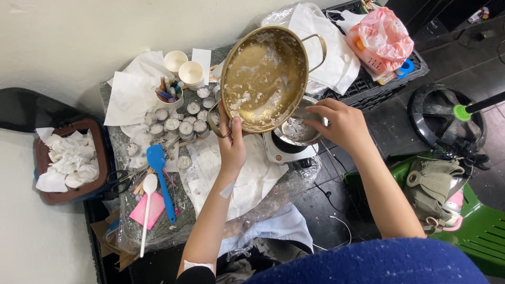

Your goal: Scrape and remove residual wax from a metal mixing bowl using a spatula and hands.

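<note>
worktop (113,94): low, wrapped in clear plastic film | on it: white paper sheets (129,92), small tealight cups (179,123), blue spatula (160,173), white spoon (147,205), pink card (144,210), small white hotplate (284,150), two white cups (184,68)

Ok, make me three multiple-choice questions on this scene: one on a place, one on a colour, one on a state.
1. Where is the blue spatula?
A. beside the white spoon
B. inside the pot
C. on the crate

2. What colour is the tilted pot?
A. red
B. gold
C. black

3. How is the pot held?
A. flat on the hotplate
B. tipped up, left hand on its handle
C. upside down on the floor

Answers: 1 A, they lie side by side on the plastic sheet. 2 B, its inside shines gold under white residue. 3 B, its opening faces the camera; the right hand is on the small bowl.
</note>
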